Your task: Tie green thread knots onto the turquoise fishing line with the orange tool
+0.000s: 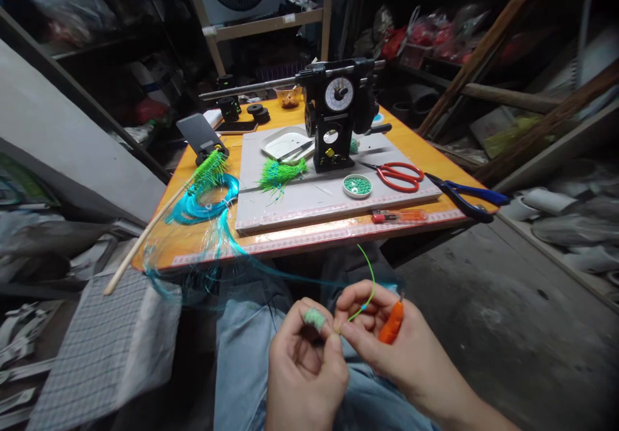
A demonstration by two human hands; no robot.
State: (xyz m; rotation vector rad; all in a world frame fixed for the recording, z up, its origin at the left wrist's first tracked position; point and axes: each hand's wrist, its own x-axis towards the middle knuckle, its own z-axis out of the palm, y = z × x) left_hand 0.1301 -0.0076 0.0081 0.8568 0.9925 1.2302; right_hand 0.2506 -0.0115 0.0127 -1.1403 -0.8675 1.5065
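Above my lap, my left hand (309, 363) is pinched at the fingertips, with a pale green wrapping (314, 318) on one finger. Its fingertips meet those of my right hand (387, 340) at the lower end of a thin green line (371, 276). The line curves upward from my right fingertips and has a small blue bead or knot (364, 306) on it. An orange-handled tool (391, 322) is tucked in my right hand. What the left fingertips pinch is too small to tell apart. Blue strands (290, 277) run from the table behind my hands.
On the orange table (193, 166) are a black machine (333, 115), red scissors (400, 176), blue-handled pliers (467, 195), a dish of green beads (356, 186), green bristle bundles (283, 173), a blue coil (206, 202) and a wooden stick (140, 240) overhanging the left edge.
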